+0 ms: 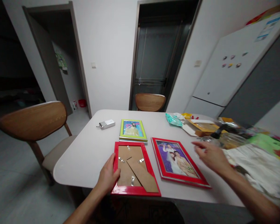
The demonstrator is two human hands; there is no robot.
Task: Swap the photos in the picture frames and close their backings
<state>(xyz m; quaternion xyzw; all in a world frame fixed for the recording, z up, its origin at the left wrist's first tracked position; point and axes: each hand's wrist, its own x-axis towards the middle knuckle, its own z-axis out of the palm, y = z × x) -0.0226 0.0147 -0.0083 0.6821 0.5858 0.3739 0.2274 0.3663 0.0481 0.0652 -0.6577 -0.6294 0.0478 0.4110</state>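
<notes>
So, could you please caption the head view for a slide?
Left hand holds a red frame, back showing; right hand hovers near a framed portrait.

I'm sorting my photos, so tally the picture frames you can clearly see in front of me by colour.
Red: 2, the back-up frame and the face-up frame
Yellow-green: 1, the smaller-looking frame
Total: 3; whether another lies under the yellow-green one, I can't tell.
</notes>
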